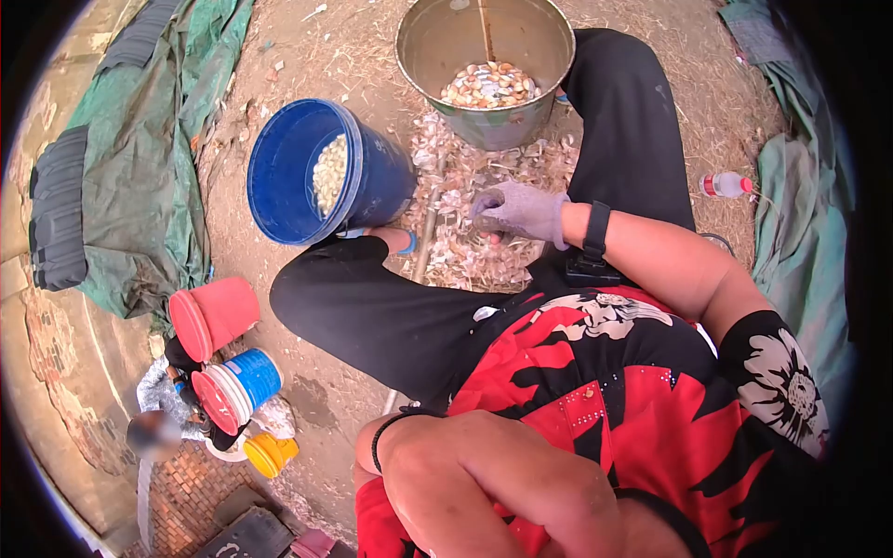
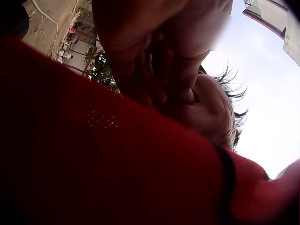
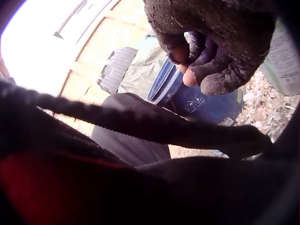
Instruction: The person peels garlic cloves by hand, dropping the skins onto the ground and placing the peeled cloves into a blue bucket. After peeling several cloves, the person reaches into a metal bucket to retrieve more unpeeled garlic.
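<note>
In a dirty, pale purple glove with bare fingertips, my right hand (image 1: 521, 210) hangs loosely curled above the papery peelings (image 1: 484, 262), nothing visible in it; the right wrist view shows the same gloved hand (image 3: 218, 51). A blue bucket (image 1: 389, 177) with whitish clove-like pieces (image 1: 330, 175) stands left of it. Beyond is a large metal bucket (image 1: 502, 128) holding brownish cloves (image 1: 488, 86) and a stick. My left arm is bent up across the chest. In the left wrist view the bare left hand (image 2: 140, 47) is close to the face, dark and partly hidden, its grip unclear.
Red buckets (image 1: 219, 314), a blue-and-white bucket (image 1: 253, 379) and a yellow one (image 1: 270, 454) stand at lower left, where another person (image 1: 166, 395) sits. Green tarps (image 1: 139, 205) lie at both sides. A plastic bottle (image 1: 726, 184) lies on the right. My legs flank the peelings.
</note>
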A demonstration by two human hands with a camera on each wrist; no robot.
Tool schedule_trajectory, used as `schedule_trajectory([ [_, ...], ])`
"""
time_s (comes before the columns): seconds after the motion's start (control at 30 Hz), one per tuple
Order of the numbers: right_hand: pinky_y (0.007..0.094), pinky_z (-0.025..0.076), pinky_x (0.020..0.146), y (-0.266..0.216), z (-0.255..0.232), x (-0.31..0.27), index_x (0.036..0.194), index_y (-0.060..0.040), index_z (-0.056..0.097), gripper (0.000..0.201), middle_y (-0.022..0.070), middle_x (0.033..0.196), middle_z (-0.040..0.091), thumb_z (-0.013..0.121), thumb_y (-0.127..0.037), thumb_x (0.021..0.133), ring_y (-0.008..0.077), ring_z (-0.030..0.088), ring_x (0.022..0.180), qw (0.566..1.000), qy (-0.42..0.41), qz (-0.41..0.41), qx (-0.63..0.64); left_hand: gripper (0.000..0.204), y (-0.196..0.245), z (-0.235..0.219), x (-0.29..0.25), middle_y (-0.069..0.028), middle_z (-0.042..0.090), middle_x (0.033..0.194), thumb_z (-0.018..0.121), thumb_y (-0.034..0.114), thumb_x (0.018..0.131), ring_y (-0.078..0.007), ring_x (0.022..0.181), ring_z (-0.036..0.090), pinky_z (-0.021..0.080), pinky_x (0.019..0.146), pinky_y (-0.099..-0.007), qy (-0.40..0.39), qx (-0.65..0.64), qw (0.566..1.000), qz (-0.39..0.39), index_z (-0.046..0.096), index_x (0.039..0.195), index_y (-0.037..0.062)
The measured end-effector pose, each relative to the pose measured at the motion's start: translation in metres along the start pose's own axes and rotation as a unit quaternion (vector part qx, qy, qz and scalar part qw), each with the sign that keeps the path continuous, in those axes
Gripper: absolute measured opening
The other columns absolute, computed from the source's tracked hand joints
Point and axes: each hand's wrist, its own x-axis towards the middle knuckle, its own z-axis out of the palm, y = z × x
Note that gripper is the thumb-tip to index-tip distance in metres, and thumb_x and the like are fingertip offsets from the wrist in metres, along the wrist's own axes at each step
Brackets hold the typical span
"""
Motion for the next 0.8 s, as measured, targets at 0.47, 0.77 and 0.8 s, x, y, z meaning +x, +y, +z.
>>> schedule_trajectory([
  [0.47,0.0263,0.055,0.065,0.002,-0.003,0.003,0.098,0.0003,0.064,0.022,0.0041,0.085,0.063,0.065,-0.02,0.091,0.0095,0.061,0.071,0.999,0.001,0.047,-0.011,0.024,0.025,-0.015,0.007,-0.0217,0.064,0.091,0.071,0.012,0.091,-0.0215,0.071,0.064,0.051,0.057,-0.0268,-0.016,-0.102,0.977,-0.187,0.066,0.097,-0.0108],
  [0.77,0.0248,0.053,0.067,-0.022,0.001,-0.013,0.106,-0.0014,0.062,0.028,0.0038,0.087,0.063,0.071,-0.023,0.091,0.0101,0.062,0.076,0.99,-0.033,-0.034,0.13,0.032,0.057,-0.077,-0.013,-0.0157,0.059,0.1,0.063,0.021,0.096,-0.0161,0.064,0.062,0.055,0.055,-0.0323,0.258,0.253,0.911,-0.198,0.053,0.12,0.0016],
  [0.8,0.0249,0.052,0.07,-0.028,0.003,-0.016,0.109,-0.0007,0.062,0.029,0.0044,0.09,0.064,0.07,-0.023,0.092,0.0106,0.063,0.078,0.99,-0.023,-0.036,0.133,0.032,0.06,-0.086,-0.018,-0.0157,0.059,0.1,0.063,0.021,0.096,-0.0161,0.064,0.062,0.055,0.055,-0.0323,0.26,0.252,0.911,-0.199,0.053,0.12,0.0016],
])
